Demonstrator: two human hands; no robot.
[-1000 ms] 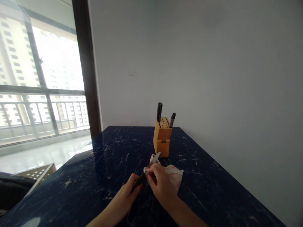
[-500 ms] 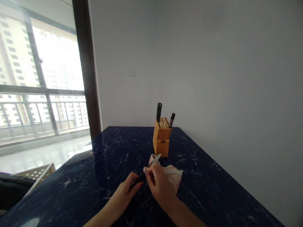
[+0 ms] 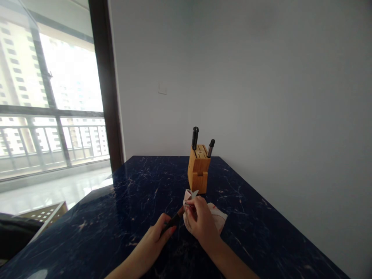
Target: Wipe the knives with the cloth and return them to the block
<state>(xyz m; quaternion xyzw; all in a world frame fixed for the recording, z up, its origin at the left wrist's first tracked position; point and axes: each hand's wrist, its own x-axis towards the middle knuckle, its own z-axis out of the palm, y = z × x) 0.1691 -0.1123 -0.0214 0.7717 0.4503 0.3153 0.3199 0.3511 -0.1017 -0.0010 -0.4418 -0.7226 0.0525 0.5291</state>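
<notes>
Over a dark blue marble counter (image 3: 139, 182) with pale veins, a black-handled kitchen knife (image 3: 174, 220) is held up at a slant just above the stone, its tip pointing away from the person. The fingers of the left hand (image 3: 158, 236) are closed around the handle. A white cloth with reddish marks (image 3: 217, 217) is folded around the narrow steel blade (image 3: 193, 192), and the right hand (image 3: 200, 223) pinches it there between thumb and fingers, with only the tip showing above. Compared with half a second ago, the right hand has slid up the blade toward the tip, and less bare steel shows. The rest of the cloth now hangs lower beside that hand.

Straight ahead, near the far edge of the counter, stands a light wooden knife block (image 3: 199, 170), just behind the cloth. It holds an upright black knife handle (image 3: 195, 138) and a shorter dark handle with a metal collar (image 3: 211, 148). Any marks on them are too small to read. A white switch plate (image 3: 162, 88) sits on the grey wall (image 3: 261, 85) beyond. To the left, a dark window frame (image 3: 106, 77) borders a glass balcony door, with a railing (image 3: 43, 135) and pale high-rise buildings (image 3: 17, 69) outside.
</notes>
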